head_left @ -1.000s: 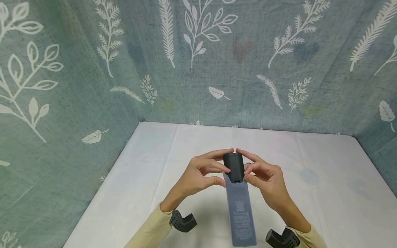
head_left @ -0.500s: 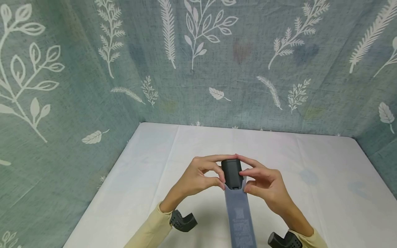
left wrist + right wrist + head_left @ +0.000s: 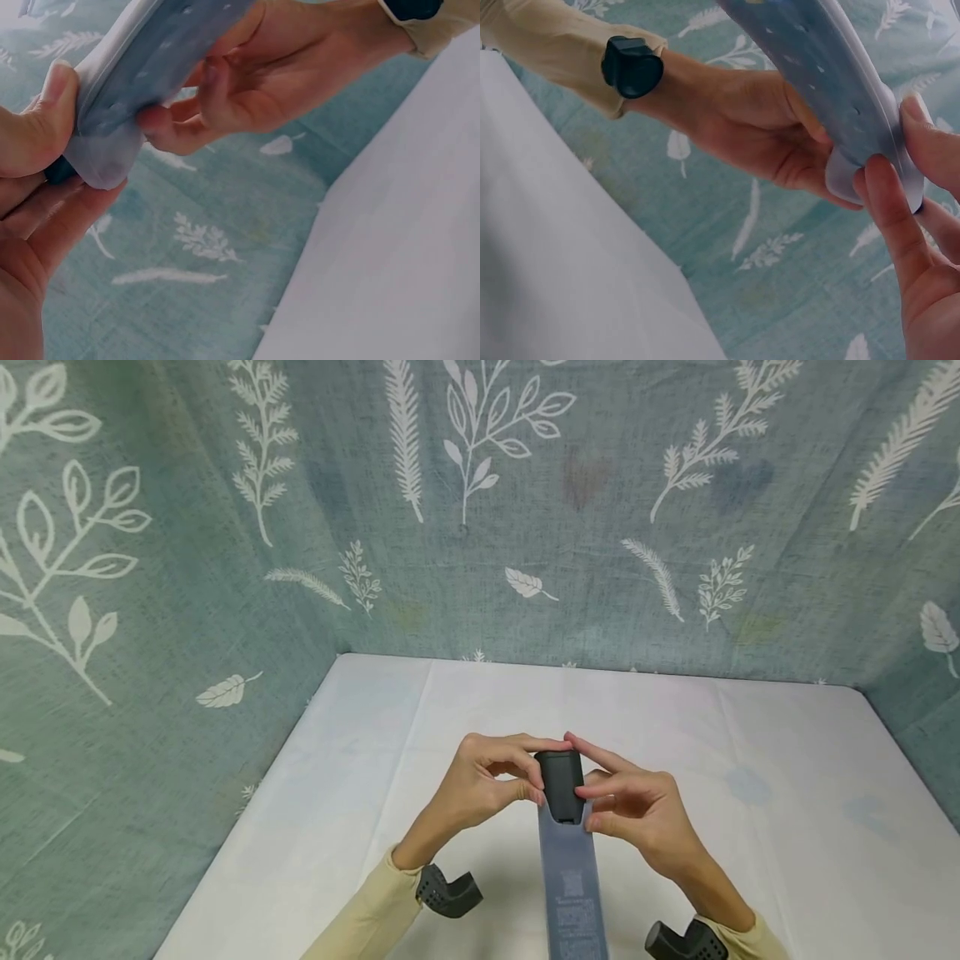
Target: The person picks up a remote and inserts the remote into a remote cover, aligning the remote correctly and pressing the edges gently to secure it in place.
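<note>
Both hands hold a long, flat blue-grey sleeve (image 3: 572, 868) with pale print, a rounded black piece (image 3: 561, 785) at its far end. On the left side, my left hand (image 3: 487, 781) bends its fingers against the black piece, thumb close to the sleeve's edge. My right hand (image 3: 637, 806) has its index finger stretched to the top, another finger at the black piece's right edge and the thumb at the sleeve. The left wrist view shows the sleeve's dotted blue side (image 3: 161, 71) and a translucent rounded end (image 3: 109, 157) between the hands. The sleeve's near end leaves the head view.
A white-covered table (image 3: 420, 710) lies under the hands. Green-blue cloth (image 3: 450, 593) with white leaf patterns hangs behind it and along the left side. Dark devices sit on the left wrist (image 3: 450, 893) and right wrist (image 3: 686, 941).
The hands have drawn the sleeve and black piece toward the person and slightly left. The left fingers have shifted from the black piece's front to its left edge.
</note>
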`<state>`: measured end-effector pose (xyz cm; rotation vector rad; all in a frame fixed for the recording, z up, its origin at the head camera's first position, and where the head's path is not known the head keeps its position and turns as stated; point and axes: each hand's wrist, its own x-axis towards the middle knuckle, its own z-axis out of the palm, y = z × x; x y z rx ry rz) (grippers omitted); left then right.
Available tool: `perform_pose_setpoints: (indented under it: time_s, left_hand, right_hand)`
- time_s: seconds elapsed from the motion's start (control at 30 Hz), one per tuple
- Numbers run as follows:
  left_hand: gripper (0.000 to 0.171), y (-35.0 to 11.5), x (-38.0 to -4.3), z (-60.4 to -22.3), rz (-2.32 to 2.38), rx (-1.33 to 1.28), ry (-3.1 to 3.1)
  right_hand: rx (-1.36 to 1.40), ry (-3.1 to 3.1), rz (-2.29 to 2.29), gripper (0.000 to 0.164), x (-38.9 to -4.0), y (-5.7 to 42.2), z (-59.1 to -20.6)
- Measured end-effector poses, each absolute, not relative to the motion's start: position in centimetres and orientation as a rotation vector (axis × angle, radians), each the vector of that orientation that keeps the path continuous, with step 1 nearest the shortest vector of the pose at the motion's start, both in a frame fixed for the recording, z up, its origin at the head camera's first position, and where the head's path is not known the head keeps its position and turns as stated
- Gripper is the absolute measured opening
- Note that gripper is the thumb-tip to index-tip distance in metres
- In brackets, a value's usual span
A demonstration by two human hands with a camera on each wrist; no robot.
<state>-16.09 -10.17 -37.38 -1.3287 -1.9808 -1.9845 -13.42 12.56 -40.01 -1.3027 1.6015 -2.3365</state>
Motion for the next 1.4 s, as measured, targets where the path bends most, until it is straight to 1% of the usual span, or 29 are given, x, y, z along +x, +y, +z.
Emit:
perform_pose_setpoints:
  time_s: [0.3,0.53,0.63,0.7,0.77,0.97,1.03,1.1,1.4]
  left_hand:
    - [0.018,-10.3,-16.0,-37.3,-2.111,-1.417,-1.93]
    - [0.011,-10.3,-15.9,-37.5,-2.254,-1.487,-1.886]
    - [0.01,-10.3,-16.0,-37.6,-2.29,-1.479,-1.87]
    - [0.012,-10.3,-16.0,-37.5,-2.306,-1.469,-1.858]
    - [0.019,-10.4,-16.0,-37.5,-2.294,-1.453,-1.865]
    - [0.051,-10.2,-15.7,-37.3,-2.308,-1.443,-1.879]
    - [0.057,-10.2,-15.7,-37.2,-2.312,-1.439,-1.894]
    - [0.059,-10.2,-15.7,-37.1,-2.303,-1.442,-1.914]
    - [0.056,-9.9,-15.5,-36.8,-2.299,-1.442,-1.937]
  right_hand:
    - [-1.324,1.56,-2.402,0.037,-13.5,12.5,-39.9]
    - [-1.36,1.585,-2.396,0.03,-13.6,12.6,-39.7]
    - [-1.377,1.654,-2.367,0.03,-13.5,12.6,-39.4]
    - [-1.393,1.759,-2.334,0.032,-13.4,12.5,-39.1]
    - [-1.435,1.863,-2.305,0.029,-13.2,12.5,-38.8]
    - [-1.599,2.021,-2.275,0.017,-12.7,12.2,-38.0]
    - [-1.626,2.04,-2.279,0.015,-12.7,12.1,-37.8]
    - [-1.631,2.075,-2.286,0.014,-12.6,12.1,-37.6]
    - [-1.564,2.139,-2.421,0.01,-13.0,11.6,-37.4]
